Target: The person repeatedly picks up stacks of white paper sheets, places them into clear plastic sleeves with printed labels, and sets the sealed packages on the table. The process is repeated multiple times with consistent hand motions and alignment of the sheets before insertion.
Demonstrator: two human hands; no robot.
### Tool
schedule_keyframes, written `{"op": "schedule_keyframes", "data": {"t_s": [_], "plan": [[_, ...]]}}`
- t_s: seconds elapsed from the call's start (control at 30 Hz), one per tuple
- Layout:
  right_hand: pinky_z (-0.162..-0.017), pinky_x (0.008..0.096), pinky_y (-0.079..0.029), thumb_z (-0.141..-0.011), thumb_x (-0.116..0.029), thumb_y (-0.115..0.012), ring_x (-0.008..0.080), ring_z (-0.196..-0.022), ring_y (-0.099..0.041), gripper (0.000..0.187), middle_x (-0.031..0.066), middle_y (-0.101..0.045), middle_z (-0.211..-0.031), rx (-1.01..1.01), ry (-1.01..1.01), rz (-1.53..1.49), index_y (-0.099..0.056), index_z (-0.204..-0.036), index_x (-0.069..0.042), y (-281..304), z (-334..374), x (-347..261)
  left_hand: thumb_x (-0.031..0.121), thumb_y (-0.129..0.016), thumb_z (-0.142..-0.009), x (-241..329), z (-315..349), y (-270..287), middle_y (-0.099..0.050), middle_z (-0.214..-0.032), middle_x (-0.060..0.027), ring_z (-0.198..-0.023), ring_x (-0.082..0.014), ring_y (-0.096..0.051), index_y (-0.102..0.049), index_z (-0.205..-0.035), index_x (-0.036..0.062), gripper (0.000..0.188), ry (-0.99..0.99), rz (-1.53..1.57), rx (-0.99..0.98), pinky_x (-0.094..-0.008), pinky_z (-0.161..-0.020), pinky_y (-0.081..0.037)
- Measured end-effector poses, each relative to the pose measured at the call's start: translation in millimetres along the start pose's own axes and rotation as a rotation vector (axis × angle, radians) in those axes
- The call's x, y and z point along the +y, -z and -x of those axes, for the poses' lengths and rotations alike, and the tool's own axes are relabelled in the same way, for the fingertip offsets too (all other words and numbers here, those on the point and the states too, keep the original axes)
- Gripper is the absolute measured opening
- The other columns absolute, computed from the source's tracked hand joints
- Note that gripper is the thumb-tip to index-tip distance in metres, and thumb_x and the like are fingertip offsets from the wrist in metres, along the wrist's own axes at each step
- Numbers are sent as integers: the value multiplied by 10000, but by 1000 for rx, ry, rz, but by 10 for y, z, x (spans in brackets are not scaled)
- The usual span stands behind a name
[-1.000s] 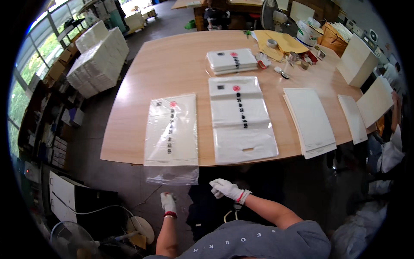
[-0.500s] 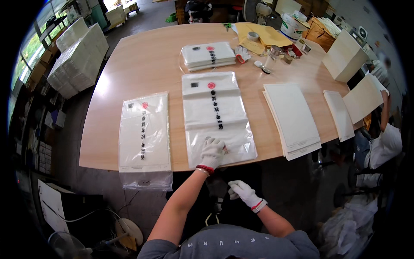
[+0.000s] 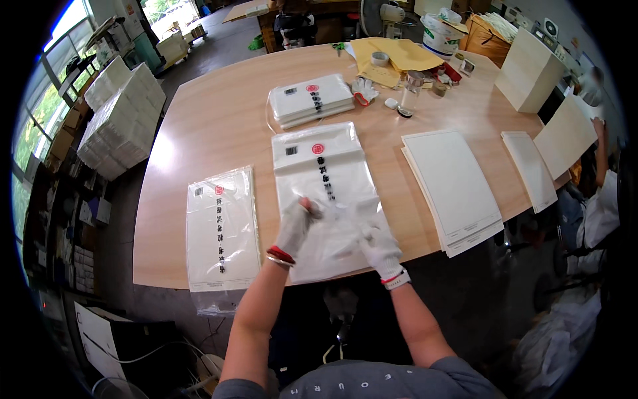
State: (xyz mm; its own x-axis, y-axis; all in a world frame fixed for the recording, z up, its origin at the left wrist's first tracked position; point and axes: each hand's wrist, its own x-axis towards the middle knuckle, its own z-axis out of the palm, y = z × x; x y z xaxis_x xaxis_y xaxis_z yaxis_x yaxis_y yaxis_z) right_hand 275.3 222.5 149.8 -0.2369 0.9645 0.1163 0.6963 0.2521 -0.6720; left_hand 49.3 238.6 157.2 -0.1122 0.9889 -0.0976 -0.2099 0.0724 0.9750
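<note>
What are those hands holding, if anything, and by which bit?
It can't be told for sure: the left hand and right hand are both at the nearer half of the large white plastic bag, but blur hides whether they grip it.

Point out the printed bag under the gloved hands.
The near middle bag, between left bag and white sheets; left hand and right hand are over it alone.

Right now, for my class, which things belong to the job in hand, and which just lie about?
Likely the job:
front printed plastic bag
printed stack behind
bagged sheets
pale sheets

Seemingly lying about:
spare glove
clear container
white bucket
</note>
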Motion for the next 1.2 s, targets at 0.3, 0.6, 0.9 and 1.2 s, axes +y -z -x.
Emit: {"op": "schedule_keyframes", "data": {"t_s": [0.3, 0.6, 0.9, 1.2], "plan": [[-832, 449, -423, -782, -62, -564, 358, -938, -520, 209, 165, -538, -952, 103, 426, -227, -537, -982, -6, -359, -247, -573, 33, -489, -861, 873, 141, -564, -656, -920, -73, -598, -24, -405, -424, -1204, -26, 355, 53, -139, -146, -171, -544, -381], [-902, 329, -430, -883, -169, -549, 275, -1045, -549, 318, 138, -580, -1074, -158, 488, -192, -523, -1168, -31, -298, 299, -288, 74, -668, -740, 1055, 497, -634, -637, -905, -114, -726, -235, -612, -491, -1168, -15, 471, -387, -941, -89, -350, -691, -474], [-840, 381, -469, -774, -277, -658, 308, -921, -589, 576, 141, -603, -1028, 210, 311, 633, -437, -1257, -54, 1469, 449, 1233, 60, -708, -667, 1161, 1237, -732, -554, -1093, -186, -978, -344, -559, -488, -1176, 27, 556, -863, -1137, 147, -407, -822, -460], [-658, 411, -496, -774, -344, -662, 316, -751, -621, 310, 126, -644, -806, 224, 201, 366, -603, -939, -88, 1687, 115, 1900, 64, -688, -711, 915, 1705, -1291, -634, -965, -61, -947, -242, -607, -603, -989, 81, 291, -535, -806, -434, -317, -734, -491]]}}
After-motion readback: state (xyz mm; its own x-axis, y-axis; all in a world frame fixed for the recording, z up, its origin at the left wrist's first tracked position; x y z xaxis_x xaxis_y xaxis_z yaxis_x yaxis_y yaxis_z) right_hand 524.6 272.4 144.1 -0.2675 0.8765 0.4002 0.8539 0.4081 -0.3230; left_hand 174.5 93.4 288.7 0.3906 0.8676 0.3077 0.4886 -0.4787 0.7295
